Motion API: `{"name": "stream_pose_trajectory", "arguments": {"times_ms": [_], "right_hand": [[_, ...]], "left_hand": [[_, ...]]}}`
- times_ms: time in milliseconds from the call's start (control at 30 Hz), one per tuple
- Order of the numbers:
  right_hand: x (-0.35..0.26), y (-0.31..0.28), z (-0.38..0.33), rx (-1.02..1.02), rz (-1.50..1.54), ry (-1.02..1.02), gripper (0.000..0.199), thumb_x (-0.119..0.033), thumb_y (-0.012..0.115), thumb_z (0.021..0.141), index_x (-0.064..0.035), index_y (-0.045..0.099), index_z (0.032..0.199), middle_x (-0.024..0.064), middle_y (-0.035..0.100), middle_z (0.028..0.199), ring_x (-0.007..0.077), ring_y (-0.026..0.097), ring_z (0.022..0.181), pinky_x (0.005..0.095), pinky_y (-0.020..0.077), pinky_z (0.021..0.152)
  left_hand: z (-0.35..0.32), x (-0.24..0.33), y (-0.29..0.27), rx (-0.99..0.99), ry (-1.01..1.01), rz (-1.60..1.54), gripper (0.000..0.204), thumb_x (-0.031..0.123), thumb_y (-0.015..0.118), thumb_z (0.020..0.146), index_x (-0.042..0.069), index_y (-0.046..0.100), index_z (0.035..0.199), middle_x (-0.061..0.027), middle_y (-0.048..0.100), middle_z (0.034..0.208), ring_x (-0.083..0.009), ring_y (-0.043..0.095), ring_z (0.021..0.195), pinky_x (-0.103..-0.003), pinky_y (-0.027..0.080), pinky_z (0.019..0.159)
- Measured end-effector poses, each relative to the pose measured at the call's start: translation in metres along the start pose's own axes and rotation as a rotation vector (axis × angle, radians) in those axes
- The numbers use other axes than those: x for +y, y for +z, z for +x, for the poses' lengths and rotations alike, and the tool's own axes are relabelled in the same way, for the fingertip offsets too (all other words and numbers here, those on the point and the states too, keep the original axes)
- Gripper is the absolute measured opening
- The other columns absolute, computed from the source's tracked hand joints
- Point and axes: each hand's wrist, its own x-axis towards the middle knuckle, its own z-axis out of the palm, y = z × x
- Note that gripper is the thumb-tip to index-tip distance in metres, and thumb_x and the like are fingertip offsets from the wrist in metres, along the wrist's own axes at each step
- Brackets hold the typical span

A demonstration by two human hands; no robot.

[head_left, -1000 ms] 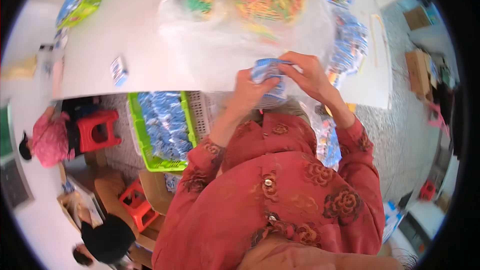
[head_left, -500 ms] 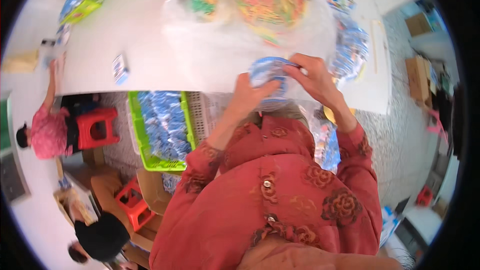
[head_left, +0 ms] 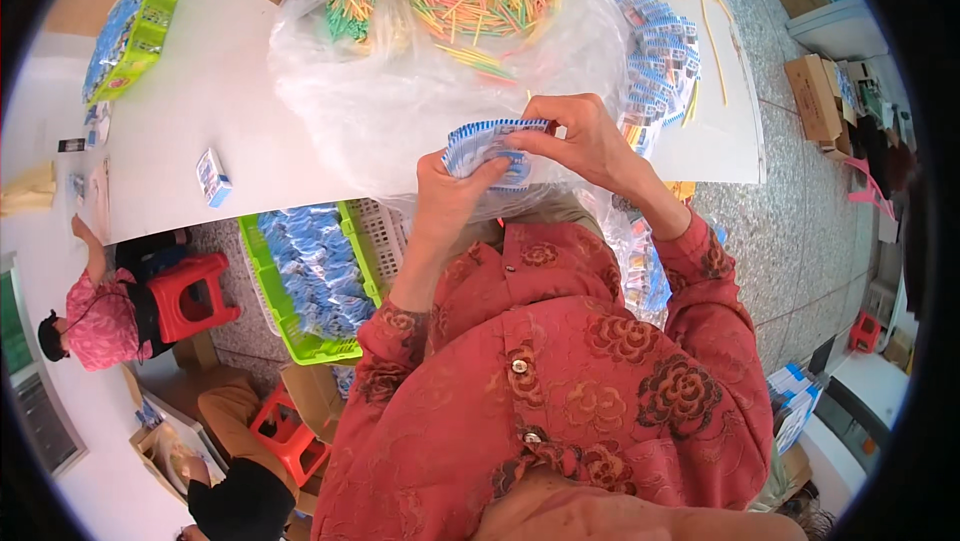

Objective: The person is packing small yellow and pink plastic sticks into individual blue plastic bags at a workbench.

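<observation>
Spanning left grip and right grip is blue-white packaging.

Head-worn fisheye looks down, left hand and right hand nearby

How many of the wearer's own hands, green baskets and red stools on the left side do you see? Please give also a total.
Hands on blue-and-white packaging: 2
Green baskets: 2
Red stools, left side: 2
Total: 6

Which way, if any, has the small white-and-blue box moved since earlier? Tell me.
No: the small box keeps its place beside the near edge of the table.
</observation>
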Motion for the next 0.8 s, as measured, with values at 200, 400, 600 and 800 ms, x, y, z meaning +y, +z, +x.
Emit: {"name": "stream_pose_trajectory", "arguments": {"times_ms": [200,400,600,800], "right_hand": [[0.003,0.000,0.001,0.065,-0.042,-0.182,0.011,-0.010,0.061,0.079,-0.0002,0.059,0.079,0.0147,0.054,0.062,0.0264,0.052,0.053,0.0337,0.0388,0.048],[0.004,0.003,0.000,0.047,-0.049,-0.276,0.010,-0.003,0.056,0.079,0.0009,0.058,0.088,0.0159,0.057,0.075,0.0326,0.055,0.067,0.0362,0.0430,0.058],[0.002,0.006,-0.003,-0.002,-0.036,-0.294,0.021,0.002,0.058,0.076,-0.0006,0.058,0.097,0.0116,0.061,0.083,0.0256,0.059,0.072,0.0324,0.0476,0.064],[-0.017,0.001,-0.008,0.139,0.015,-0.259,0.026,0.002,0.063,0.073,-0.0033,0.058,0.099,0.0094,0.059,0.093,0.0165,0.059,0.078,0.0271,0.0471,0.064]], "left_hand": [[-0.004,0.004,0.002,-0.025,-0.005,-0.015,0.025,0.002,0.066,0.075,-0.002,0.062,0.099,-0.0055,0.065,0.089,-0.0098,0.060,0.077,-0.024,0.050,0.070],[-0.007,0.009,-0.001,-0.074,-0.037,-0.039,0.028,0.002,0.066,0.076,0.000,0.060,0.103,-0.0044,0.064,0.091,-0.0095,0.059,0.078,-0.024,0.050,0.069],[-0.009,0.011,-0.003,-0.072,-0.015,0.008,0.029,0.000,0.066,0.074,-0.001,0.059,0.102,-0.0045,0.063,0.089,-0.0099,0.059,0.077,-0.024,0.050,0.067],[-0.005,-0.006,-0.004,-0.011,0.024,-0.126,0.031,-0.005,0.068,0.070,-0.001,0.058,0.099,-0.0055,0.063,0.087,-0.0112,0.060,0.076,-0.024,0.051,0.065]]}}
